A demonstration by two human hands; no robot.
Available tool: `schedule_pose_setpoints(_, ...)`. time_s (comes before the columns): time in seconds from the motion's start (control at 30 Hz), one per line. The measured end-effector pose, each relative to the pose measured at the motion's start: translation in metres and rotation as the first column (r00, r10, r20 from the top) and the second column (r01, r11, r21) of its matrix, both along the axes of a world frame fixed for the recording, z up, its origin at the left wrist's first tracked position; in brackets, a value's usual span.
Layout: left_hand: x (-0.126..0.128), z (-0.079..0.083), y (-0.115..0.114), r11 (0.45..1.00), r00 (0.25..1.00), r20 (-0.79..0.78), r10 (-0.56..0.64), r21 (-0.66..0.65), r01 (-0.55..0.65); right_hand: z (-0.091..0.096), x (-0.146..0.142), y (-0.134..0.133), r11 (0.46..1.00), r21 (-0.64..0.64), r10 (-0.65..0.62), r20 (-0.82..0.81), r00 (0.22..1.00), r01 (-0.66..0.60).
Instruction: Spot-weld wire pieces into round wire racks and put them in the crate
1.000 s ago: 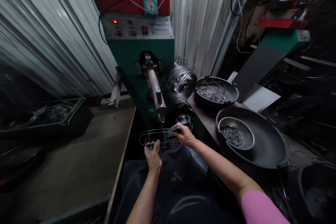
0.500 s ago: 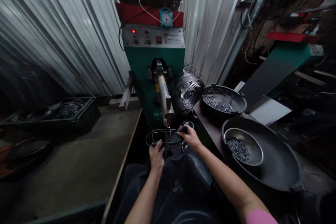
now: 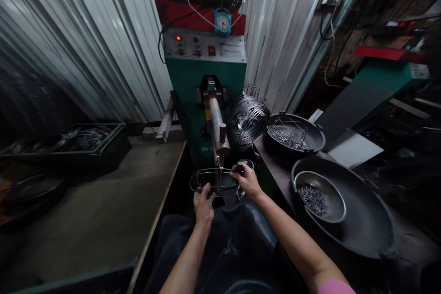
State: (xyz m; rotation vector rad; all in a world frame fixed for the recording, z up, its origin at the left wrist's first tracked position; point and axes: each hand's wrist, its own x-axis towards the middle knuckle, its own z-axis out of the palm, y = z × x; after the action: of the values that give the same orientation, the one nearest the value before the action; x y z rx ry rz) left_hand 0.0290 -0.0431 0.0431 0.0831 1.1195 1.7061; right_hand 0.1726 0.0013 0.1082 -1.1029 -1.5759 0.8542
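Note:
An oval wire frame (image 3: pixel 200 171) of thin bent metal wire lies level beneath the tip of the welder's electrode arm (image 3: pixel 217 121). My left hand (image 3: pixel 204 206) grips its near left side, thumb up and fingers curled. At the right end of the frame, my right hand (image 3: pixel 248 181) pinches a small dark flat piece (image 3: pixel 237 167) by the wire; whether its fingers also hold the wire is unclear. The green spot welder (image 3: pixel 206 73) stands straight ahead with a red light lit. Thin wire pieces (image 3: pixel 229 247) rest on the dark apron (image 3: pixel 248 229) over my lap.
Right of the arm hangs a bundle of wire rings (image 3: pixel 248 119). Farther right, a black pan (image 3: pixel 319 135) holds wire parts, and a larger pan (image 3: pixel 372 220) holds a metal bowl (image 3: pixel 336 193) with short metal pieces. A green bin (image 3: pixel 113 140) stands on the left floor.
The wire frame and my right hand have shifted slightly left under the electrode. My left hand keeps its grip. The head view has moved a little.

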Motion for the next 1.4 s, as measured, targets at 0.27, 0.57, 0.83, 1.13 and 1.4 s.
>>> schedule_pose_setpoints(0.27, -0.001, 0.005, 0.012, 0.998, 0.999, -0.017, -0.041, -0.038, 0.040, 0.001, -0.001, 0.015, 0.999, 0.030, -0.016, 0.059, 0.998, 0.015)
schedule_pose_setpoints(0.57, 0.036, 0.002, -0.022, 0.998, 0.971, -0.230, -0.059, -0.028, 0.054, -0.031, 0.031, 0.010, 0.948, -0.319, -0.163, -0.415, 0.895, 0.024)
schedule_pose_setpoints(0.83, 0.056, 0.009, 0.006, 0.999, 0.946, -0.323, -0.039, 0.011, 0.045, -0.067, 0.046, -0.002, 0.955, -0.288, -0.227, -0.543, 0.808, 0.074)
schedule_pose_setpoints(1.13, 0.047, 0.001, -0.005, 0.995, 0.993, -0.065, -0.098, 0.022, 0.100, -0.043, 0.042, -0.016, 0.997, -0.059, -0.066, -0.197, 0.978, 0.055)
schedule_pose_setpoints(1.4, 0.026, 0.006, 0.006, 0.995, 0.978, 0.188, -0.087, -0.022, 0.093, -0.008, 0.010, 0.006, 0.992, 0.126, -0.054, 0.193, 0.980, 0.030)
